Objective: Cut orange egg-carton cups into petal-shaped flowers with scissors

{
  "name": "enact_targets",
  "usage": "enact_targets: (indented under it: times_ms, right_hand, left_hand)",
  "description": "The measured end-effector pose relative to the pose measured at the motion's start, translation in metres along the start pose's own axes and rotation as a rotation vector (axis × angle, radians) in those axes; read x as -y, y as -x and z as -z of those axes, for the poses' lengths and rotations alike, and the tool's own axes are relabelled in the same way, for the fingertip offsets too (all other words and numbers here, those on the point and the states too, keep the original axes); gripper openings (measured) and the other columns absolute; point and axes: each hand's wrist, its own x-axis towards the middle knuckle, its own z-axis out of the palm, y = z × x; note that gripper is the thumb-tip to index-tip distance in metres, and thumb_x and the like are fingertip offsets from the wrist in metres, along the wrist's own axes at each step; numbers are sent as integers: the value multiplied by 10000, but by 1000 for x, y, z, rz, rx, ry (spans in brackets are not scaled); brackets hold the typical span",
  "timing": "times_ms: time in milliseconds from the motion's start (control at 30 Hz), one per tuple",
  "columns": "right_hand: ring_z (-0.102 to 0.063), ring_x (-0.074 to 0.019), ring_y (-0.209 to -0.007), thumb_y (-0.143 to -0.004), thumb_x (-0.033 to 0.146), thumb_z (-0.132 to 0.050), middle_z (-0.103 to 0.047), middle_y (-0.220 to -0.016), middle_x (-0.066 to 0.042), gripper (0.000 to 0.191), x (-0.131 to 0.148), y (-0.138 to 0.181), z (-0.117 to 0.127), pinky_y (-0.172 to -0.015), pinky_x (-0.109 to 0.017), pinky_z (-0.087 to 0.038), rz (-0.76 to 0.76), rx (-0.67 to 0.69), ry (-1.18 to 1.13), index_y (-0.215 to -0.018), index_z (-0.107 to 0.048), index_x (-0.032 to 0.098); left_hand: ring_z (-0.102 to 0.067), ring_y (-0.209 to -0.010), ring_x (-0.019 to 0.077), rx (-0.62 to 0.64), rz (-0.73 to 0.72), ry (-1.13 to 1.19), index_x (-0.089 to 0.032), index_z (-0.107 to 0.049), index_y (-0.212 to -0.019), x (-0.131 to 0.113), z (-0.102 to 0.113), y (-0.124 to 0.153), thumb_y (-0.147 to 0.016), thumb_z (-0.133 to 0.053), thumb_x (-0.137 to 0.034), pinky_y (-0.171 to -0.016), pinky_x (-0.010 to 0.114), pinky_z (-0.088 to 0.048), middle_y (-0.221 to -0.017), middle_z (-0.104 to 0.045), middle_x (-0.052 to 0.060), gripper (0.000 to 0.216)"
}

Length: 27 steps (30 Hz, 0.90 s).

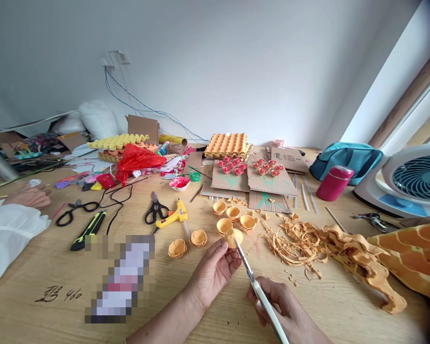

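Between its thumb and fingers, my left hand (218,265) pinches a small orange egg-carton cup (235,237). My right hand (279,303) is closed around the white handles of a pair of scissors (250,272), whose blade tips touch the edge of that cup. Just beyond my left hand stand several cut cups with petal-like rims, among them one orange cup (248,221). Two more stacked petal cups (198,238) sit to the left. Curled orange trimmings (290,243) lie in a heap to the right of my hands.
A yellow glue gun (174,215), black scissors (156,210) and a utility knife (89,230) lie to the left. Cardboard pieces (272,179) with red flowers stand behind. At the right are an egg tray (415,260), a pink bottle (335,183) and a fan (412,177).
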Motion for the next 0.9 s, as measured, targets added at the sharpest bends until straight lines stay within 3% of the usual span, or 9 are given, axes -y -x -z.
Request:
enact_targets:
  times_ms: [433,667,900]
  right_hand:
    - [-459,-145,-653,-963,536,-492,-493,-704,20,376,-2,1,2,-599,-260,-367,34,-17,122,-817,-560,197]
    - [-380,-134,-610,-964,627,-420,-425,-644,32,493,2,0,-2,-577,-262,-335,75,-57,136,-699,-440,212]
    - [-359,-128,-588,-955,649,-426,-414,-626,37,498,-5,-3,-7,-539,-256,-316,47,-63,119,-714,-434,213]
  left_hand:
    - [-666,-712,113,0,1,-28,-103,-703,-837,1,-2,2,-722,-857,-211,-697,228,-600,-772,-707,39,221]
    - [-659,-739,120,-27,9,-29,-87,-697,-900,2,1,1,-763,-825,-212,-711,242,-598,-815,-688,51,226]
    - [-617,-702,100,-12,-6,-159,-140,-684,-937,0,-6,6,-725,-854,-296,-644,215,-538,-864,-661,26,314]
